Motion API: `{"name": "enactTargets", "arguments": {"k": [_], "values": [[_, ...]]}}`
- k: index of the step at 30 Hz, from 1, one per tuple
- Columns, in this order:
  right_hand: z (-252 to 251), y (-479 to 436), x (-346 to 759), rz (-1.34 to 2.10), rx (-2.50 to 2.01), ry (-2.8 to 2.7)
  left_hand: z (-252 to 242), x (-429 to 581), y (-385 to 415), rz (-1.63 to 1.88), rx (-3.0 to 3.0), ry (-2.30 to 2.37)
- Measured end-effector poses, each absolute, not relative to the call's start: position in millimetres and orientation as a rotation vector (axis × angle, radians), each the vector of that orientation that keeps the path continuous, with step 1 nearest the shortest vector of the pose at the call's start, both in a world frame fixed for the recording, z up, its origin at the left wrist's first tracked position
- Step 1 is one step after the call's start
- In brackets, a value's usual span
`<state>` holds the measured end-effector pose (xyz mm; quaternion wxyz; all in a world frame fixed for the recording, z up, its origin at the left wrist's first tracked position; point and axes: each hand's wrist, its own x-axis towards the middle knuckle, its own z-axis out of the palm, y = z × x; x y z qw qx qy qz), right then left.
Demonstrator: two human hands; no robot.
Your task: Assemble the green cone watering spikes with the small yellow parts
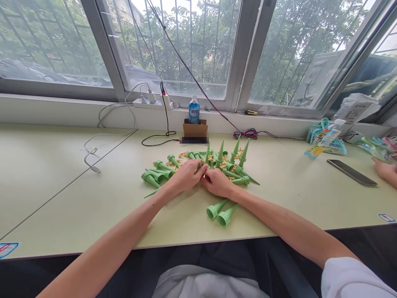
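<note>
My left hand (188, 174) is closed round a green plastic plant watering spike (199, 166), much of it hidden by the fingers. Against it, my right hand (218, 183) is closed in a pinch; what its fingertips hold is too small and covered to make out. Beyond both hands lies a pile of similar green spikes, a few standing point up like the tall spike (220, 154). Small yellow valve pieces (182, 155) are scattered among them. Two green spikes (223, 217) lie below my right wrist, their threaded open ends toward me.
A blue-labelled bottle (194, 111) stands in a cardboard box (195, 129) by the window. Cables and a power strip (149, 103) are to its left. On the right are a phone (352, 172), a drink bottle (324, 140), plastic packets and another person's hand (384, 171).
</note>
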<state>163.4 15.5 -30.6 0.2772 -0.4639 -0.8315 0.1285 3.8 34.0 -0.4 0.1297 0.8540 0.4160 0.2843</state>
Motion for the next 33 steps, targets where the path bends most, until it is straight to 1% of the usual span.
{"name": "enactTargets", "arguments": {"k": [15, 33], "values": [[-27.5, 14.2, 164.3, 0.336, -1.245, -2.272, -0.4, 3.3, 34.6, 0.805, 2.495, 1.203], [-25.4, 12.4, 165.0, 0.278, -1.312, -2.351, -1.3, 2.9, 31.6, 0.684, 2.561, 1.168]]}}
